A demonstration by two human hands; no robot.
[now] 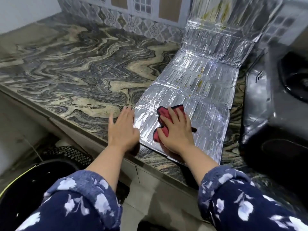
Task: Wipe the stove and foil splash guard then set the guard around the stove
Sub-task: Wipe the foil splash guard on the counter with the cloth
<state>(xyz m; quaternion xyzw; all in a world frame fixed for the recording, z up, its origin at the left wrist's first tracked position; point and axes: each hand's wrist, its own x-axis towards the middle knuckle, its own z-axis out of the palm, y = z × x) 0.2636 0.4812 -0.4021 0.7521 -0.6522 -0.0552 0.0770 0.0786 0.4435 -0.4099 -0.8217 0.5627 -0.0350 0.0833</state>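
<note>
The foil splash guard (pixel 196 84) lies unfolded on the marbled counter, its far panels bent up against the tiled wall. Yellowish stains mark its middle and upper panels. My right hand (pixel 176 130) presses a red cloth (pixel 164 114) flat on the guard's nearest panel, fingers spread over it. My left hand (pixel 122 129) rests flat and open on the guard's left edge and the counter beside it. The black glass stove (pixel 273 114) sits at the right, partly cut off by the frame edge.
The marbled countertop (pixel 75 67) stretches wide to the left of the guard. A patterned tile wall (pixel 133 22) runs along the back. Below the counter's front edge, at lower left, stands a dark bucket (pixel 21 185).
</note>
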